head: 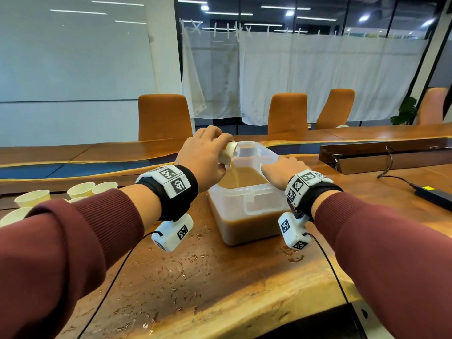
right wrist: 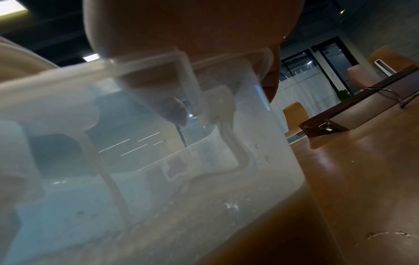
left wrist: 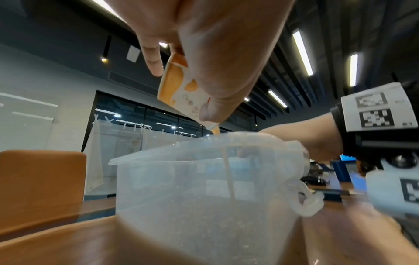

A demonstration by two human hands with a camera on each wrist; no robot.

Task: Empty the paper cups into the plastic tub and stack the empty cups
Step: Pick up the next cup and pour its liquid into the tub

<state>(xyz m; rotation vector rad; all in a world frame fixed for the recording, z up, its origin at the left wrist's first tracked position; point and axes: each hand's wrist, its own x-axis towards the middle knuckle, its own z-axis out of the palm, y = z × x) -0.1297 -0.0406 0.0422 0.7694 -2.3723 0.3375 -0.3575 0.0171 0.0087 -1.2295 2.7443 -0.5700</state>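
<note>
The room was a meeting room with a whiteboard wall (head: pixel 73 57) on the left, white curtains (head: pixel 305 74) taped over dark glass behind, and orange chairs (head: pixel 164 116) along the far side of a long wooden desk (head: pixel 220 289). The desk had a glossy grain, a blue inlay strip (head: pixel 80 167) running across it, and scattered droplets on the near part. A raised cable box (head: pixel 386 155) lay to the right with a black power brick (head: pixel 435 194) and its cord near it. The near desk edge cut off at the lower right, and the wet stretch in front of the tub was bare wood.

The tub (head: pixel 244 204) stood on the desk near the middle, between the two forearms, translucent with clip handles and holding brown liquid to roughly half its depth. The right hand (head: pixel 283 167) lay over the tub's right rim; in the right wrist view its fingers (right wrist: pixel 174 111) curled over the rim into the tub, gripping it. The left hand (head: pixel 208 155) was above the tub's left far corner, its fingers (left wrist: pixel 152 59) and thumb wrapped round a cup (left wrist: pixel 179 89) tipped mouth down. That cup was white with orange print, and a thin stream (left wrist: pixel 229 172) of tan liquid fell from its lip into the tub. More cups (head: pixel 80 189) stood upright in a cluster at the left, well apart from the tub, partly hidden by the maroon sleeve (head: pixel 61 253).
</note>
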